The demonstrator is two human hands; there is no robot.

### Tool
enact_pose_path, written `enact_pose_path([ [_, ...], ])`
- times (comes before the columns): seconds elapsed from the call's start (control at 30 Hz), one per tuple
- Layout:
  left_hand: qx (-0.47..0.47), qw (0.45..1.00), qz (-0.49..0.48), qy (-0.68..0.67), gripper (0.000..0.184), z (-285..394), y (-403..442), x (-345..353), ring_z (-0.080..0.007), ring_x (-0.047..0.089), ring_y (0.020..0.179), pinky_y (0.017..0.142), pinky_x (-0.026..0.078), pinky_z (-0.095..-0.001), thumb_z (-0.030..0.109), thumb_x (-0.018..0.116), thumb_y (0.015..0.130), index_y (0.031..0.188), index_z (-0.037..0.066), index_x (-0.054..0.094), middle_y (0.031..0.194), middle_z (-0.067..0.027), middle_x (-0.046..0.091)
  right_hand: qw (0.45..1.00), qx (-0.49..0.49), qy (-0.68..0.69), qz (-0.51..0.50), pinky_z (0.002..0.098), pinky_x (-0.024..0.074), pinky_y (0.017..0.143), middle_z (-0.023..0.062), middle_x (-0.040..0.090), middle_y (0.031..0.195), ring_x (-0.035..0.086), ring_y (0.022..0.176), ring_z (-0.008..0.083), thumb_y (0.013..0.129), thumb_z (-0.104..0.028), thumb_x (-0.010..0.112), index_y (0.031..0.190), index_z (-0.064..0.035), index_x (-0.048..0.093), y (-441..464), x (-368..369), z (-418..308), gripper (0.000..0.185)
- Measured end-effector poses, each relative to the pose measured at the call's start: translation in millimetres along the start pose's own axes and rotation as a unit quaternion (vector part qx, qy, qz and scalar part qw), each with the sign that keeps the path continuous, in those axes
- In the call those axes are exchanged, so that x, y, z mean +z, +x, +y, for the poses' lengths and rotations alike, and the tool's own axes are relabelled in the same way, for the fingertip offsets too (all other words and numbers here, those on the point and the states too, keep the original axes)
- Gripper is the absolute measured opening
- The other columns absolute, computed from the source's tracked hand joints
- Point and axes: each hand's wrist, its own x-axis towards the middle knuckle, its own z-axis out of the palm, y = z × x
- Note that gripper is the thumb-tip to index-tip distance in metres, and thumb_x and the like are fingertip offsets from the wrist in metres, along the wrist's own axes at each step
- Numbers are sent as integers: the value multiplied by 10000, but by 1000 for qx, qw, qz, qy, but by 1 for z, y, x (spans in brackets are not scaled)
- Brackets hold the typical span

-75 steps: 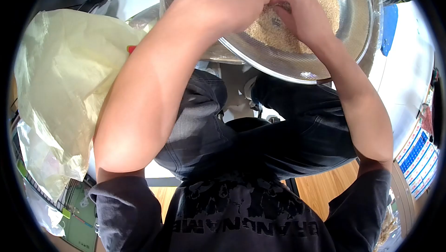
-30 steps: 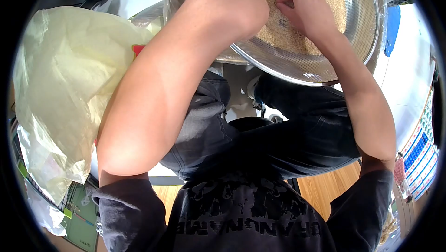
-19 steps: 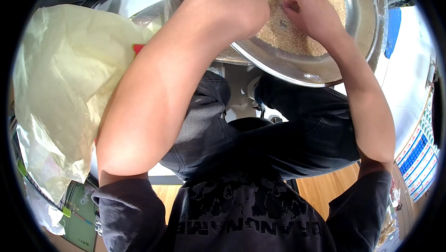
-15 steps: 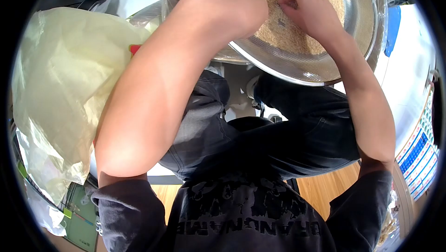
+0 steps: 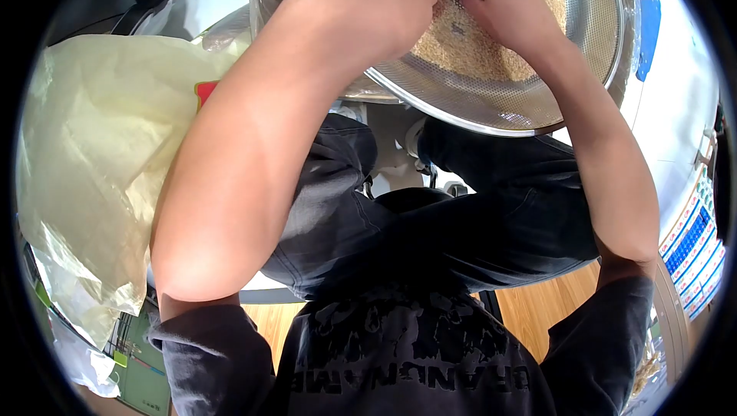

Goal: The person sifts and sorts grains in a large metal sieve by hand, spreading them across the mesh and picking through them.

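— Right hand [image 5: 510,5] first: its fingertips have moved over toward the left hand [image 5: 376,9], and the gap that showed between them half a second ago has closed up in this view.

— So they touch?

— They meet or merely overlap; I can't tell which.

— How do the fingers stand?

— On the right they're curled, thumb and forefinger bent toward each other. Whether the tips press together or pinch anything, I can't tell. The left ones are mostly hidden past the back of the hand, some cut off at the top edge, so I can't tell what they hold either.

— Where's the grain [image 5: 472,59]?

— Under and around the right fingers, pale, spread in the metal sieve [image 5: 591,28]. A small grey patch [image 5: 457,29] shows in it, just to the body side of those fingertips.

— And farther out?

— Well left of the left fingers, a yellowish plastic bag [image 5: 107,124] sits along the forearm, with something red [image 5: 204,92] at its edge. Right of the right fingers, beyond the sieve, there's something blue [image 5: 649,36].
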Motion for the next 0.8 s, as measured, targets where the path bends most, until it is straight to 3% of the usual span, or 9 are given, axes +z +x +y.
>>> enact_pose_path([
  [0.07,-18,1000,-7,-12,403,3,-2,-4,-390,549,1293,1103,474,-466,42,520,932,1307,14,665,1334,-243,596,999,-2,6,-41,486,548,862,213,706,953,682,926,414,841,-66,716,942,-67,804,3,-3,-1,134],
  [0.53,-27,998,-4,-59,410,4,5,-7,-374,544,1275,1110,462,-460,10,505,932,1314,-10,653,1298,-240,604,999,34,0,-8,472,549,894,223,705,1009,685,983,416,857,-59,713,990,-64,804,-1,-5,-5,162],
  [0.7,4,999,16,28,414,1,5,3,-383,535,1276,1124,448,-474,3,522,926,1317,9,658,1302,-229,606,999,51,14,6,469,547,891,225,703,1010,687,982,410,854,-70,716,981,-60,801,0,2,2,153],
  [0.77,-4,1000,5,29,406,4,4,-4,-383,531,1281,1130,439,-471,3,523,925,1306,11,666,1299,-231,607,993,-40,-111,30,469,549,875,225,705,1000,692,966,408,842,-69,717,958,-58,801,-3,15,15,143],
  [0.8,-10,1000,-3,25,403,4,4,-5,-383,530,1284,1133,436,-469,3,522,926,1301,11,669,1297,-232,607,993,-39,-111,30,469,549,875,225,705,1000,692,966,408,842,-69,717,958,-58,801,-2,9,9,143],
])
